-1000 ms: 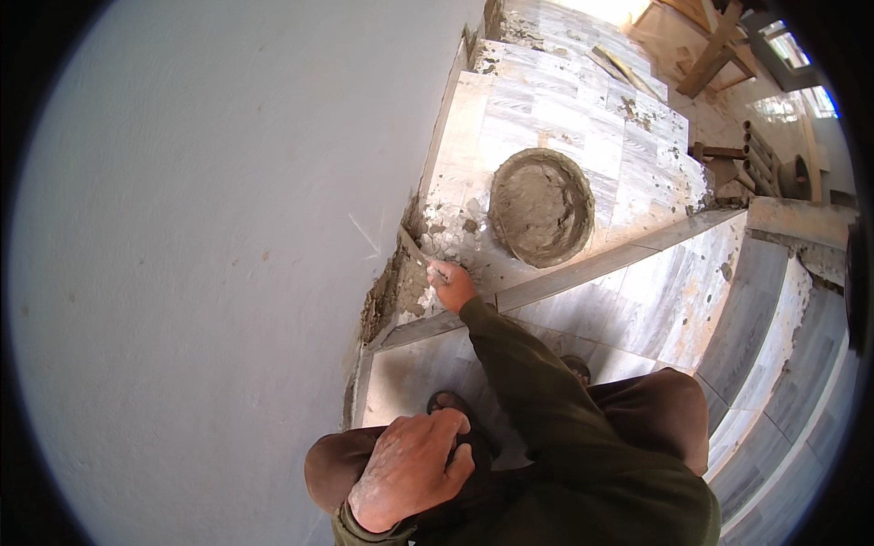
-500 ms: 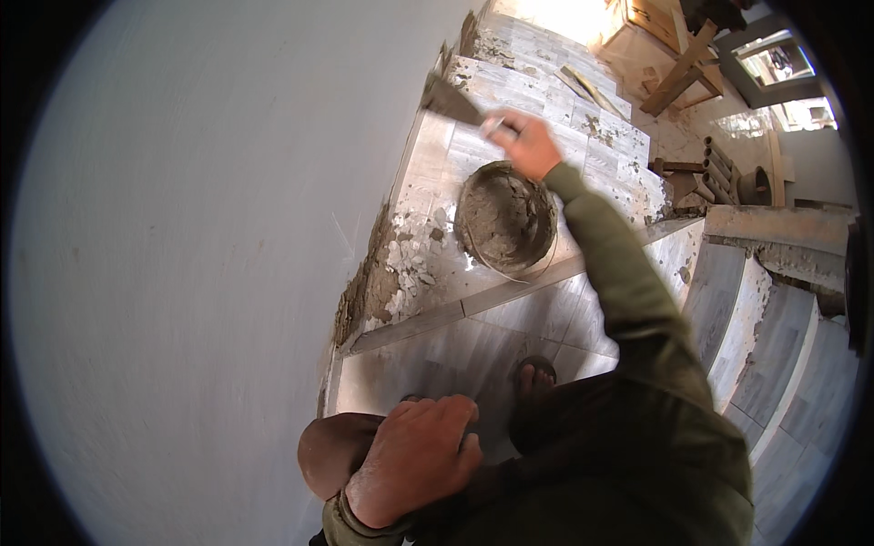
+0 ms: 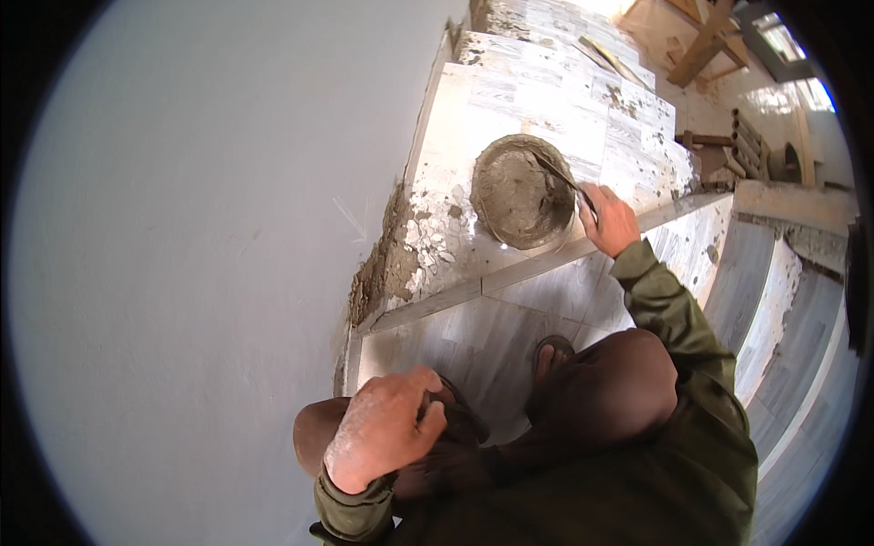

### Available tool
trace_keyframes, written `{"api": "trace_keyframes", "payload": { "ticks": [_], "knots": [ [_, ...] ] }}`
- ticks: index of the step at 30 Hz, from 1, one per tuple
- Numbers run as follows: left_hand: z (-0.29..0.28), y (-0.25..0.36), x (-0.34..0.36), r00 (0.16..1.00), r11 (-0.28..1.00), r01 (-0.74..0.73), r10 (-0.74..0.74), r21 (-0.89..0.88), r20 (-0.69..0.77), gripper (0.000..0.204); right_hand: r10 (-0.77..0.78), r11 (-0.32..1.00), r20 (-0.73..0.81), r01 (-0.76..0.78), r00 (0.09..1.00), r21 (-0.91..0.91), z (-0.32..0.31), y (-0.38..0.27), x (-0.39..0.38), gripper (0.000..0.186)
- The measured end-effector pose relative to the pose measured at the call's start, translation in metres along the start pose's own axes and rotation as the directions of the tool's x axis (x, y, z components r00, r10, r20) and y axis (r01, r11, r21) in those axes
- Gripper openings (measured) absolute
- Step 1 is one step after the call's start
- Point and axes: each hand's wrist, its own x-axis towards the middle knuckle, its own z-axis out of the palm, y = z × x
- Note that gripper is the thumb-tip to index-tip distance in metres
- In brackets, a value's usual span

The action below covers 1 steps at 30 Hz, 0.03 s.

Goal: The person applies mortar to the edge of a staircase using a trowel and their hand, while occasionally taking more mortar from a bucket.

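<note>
My right hand (image 3: 608, 220) is closed round the handle of a trowel (image 3: 558, 172) at the right rim of a round bucket (image 3: 517, 140). The trowel's narrow blade reaches over the rim into grey-brown mortar (image 3: 512, 189). A thin wire handle hangs at the bucket's near side. My left hand (image 3: 387, 429), dusted pale, is above my left knee. Its fingers curl loosely, with the thumb apart from them and nothing visible between; the palm is hidden.
A smooth grey wall (image 3: 209, 237) rises on the left, with rough mortar (image 3: 371, 284) along its foot. The bucket stands on a wood-look tiled step (image 3: 455, 293) strewn with crumbs. More steps (image 3: 778, 355) descend at right. Wood strips (image 3: 610, 60) and a wooden stand (image 3: 706, 45) lie farther off.
My right hand has come back from the wall's edge with the trowel, rightward and nearer, to the bucket. The left hand has shifted slightly left and its thumb and fingers show more.
</note>
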Motion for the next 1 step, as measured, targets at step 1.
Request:
{"api": "trace_keyframes", "payload": {
  "ticks": [1],
  "knots": [
    [-0.0048,0.0017,0.0032,0.999,0.999,0.035,-0.035,0.010,0.003,0.019,0.010,0.999,-0.017,-0.010,1.000,0.037,-0.0136,-0.0055,0.0175,0.045]
  ]
}}
